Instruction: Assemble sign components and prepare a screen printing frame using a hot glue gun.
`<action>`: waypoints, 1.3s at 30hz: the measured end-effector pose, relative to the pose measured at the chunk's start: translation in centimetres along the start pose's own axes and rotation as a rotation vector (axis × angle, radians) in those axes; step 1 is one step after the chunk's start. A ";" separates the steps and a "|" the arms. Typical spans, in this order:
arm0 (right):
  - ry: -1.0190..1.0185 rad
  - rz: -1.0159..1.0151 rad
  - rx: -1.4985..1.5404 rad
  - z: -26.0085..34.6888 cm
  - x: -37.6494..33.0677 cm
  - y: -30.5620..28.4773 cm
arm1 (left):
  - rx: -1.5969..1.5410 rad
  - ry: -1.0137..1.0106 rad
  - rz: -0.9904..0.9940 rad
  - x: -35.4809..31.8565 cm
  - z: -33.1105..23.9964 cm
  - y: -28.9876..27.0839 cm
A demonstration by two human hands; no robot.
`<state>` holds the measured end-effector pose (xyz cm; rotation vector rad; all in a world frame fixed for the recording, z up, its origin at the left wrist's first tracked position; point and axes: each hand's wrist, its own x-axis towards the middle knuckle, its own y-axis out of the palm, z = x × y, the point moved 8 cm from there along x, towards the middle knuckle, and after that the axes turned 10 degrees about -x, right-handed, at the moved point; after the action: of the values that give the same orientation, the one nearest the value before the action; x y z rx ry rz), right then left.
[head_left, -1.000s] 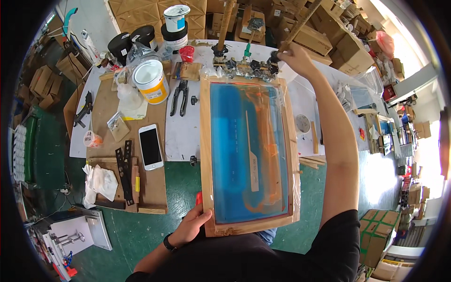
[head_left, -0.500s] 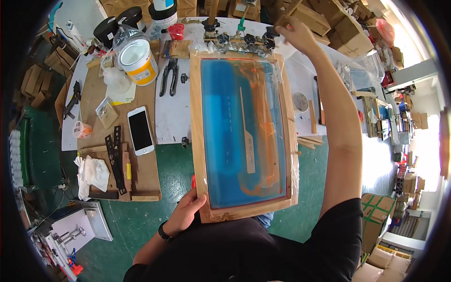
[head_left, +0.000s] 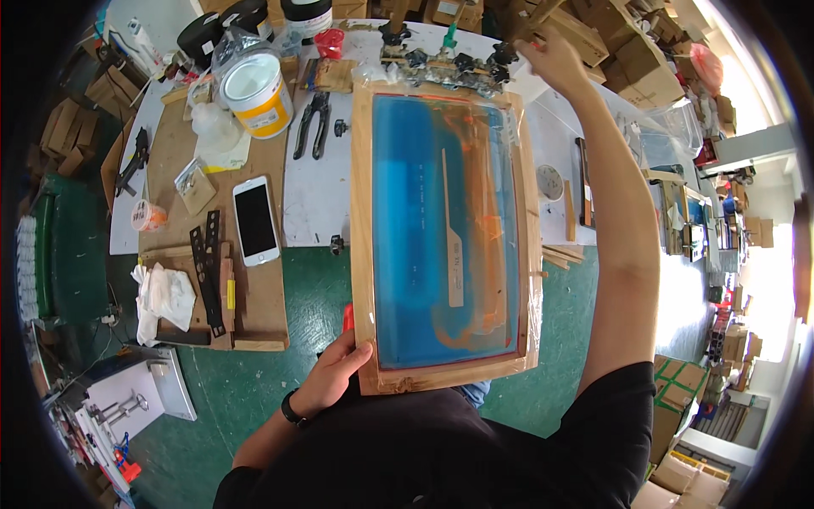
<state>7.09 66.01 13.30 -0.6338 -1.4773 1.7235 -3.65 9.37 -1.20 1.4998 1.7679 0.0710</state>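
A wooden-framed printing screen (head_left: 362,212) with blue mesh reaches from the clamp at the table's back edge toward my body. Its mesh carries orange ink smears and a pale elongated pattern. My left hand (head_left: 335,373) grips the frame's near left corner, thumb on top and fingers underneath. At the far end, a metal hinge clamp (head_left: 445,72) with several black knobs meets the frame. My right arm stretches forward along the right side. My right hand (head_left: 555,64) is curled at the clamp's rightmost black knob (head_left: 505,54), its fingertips partly hidden.
On the left, a brown board (head_left: 297,191) bears a white phone (head_left: 255,220), a white-and-yellow paint can (head_left: 259,106) and crumpled white cloth (head_left: 163,301). Black-handled pliers (head_left: 313,125) lie left of the screen. A small round tub (head_left: 549,181) stands right of it. Cardboard boxes (head_left: 649,72) crowd the back right.
The whole view has shifted slightly, with the table scene higher in the picture. My left hand keeps its hold on the frame, and my right hand stays by the rightmost knob.
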 end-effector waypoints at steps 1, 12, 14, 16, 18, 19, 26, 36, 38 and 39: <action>-0.054 -0.055 0.030 0.2 0.0 0.1 | -0.004 0.003 0.006 0.0 0.0 0.1; -0.110 -0.100 0.164 0.7 0.0 1.1 | -0.016 0.031 0.025 0.5 0.1 0.2; -0.016 -0.070 0.079 1.0 0.0 1.4 | 0.010 0.030 0.029 0.6 0.2 0.0; 0.041 -0.065 -0.001 1.7 0.1 1.6 | -0.005 0.017 0.036 0.7 0.3 -0.1; 0.219 -0.081 -0.198 1.3 0.1 1.5 | 0.008 -0.021 0.056 0.7 0.6 -0.2; 0.281 -0.096 -0.288 1.3 0.1 1.4 | 0.015 -0.038 0.065 0.7 0.6 -0.2; -0.049 -0.129 -0.075 2.2 0.8 0.6 | -0.019 -0.005 0.068 0.8 0.4 -0.2; 0.045 -0.056 -0.108 -0.5 0.0 2.4 | -0.024 -0.024 0.100 1.2 0.6 0.1; 0.089 -0.073 -0.067 -0.3 -0.3 2.7 | -0.030 -0.017 0.082 1.0 0.6 0.0; 0.105 -0.070 -0.057 -0.1 -0.2 3.0 | -0.028 -0.010 0.072 0.9 0.6 -0.1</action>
<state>6.56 65.81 10.34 -0.6842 -1.4617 1.5761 -3.36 9.85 -2.08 1.5404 1.6988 0.1244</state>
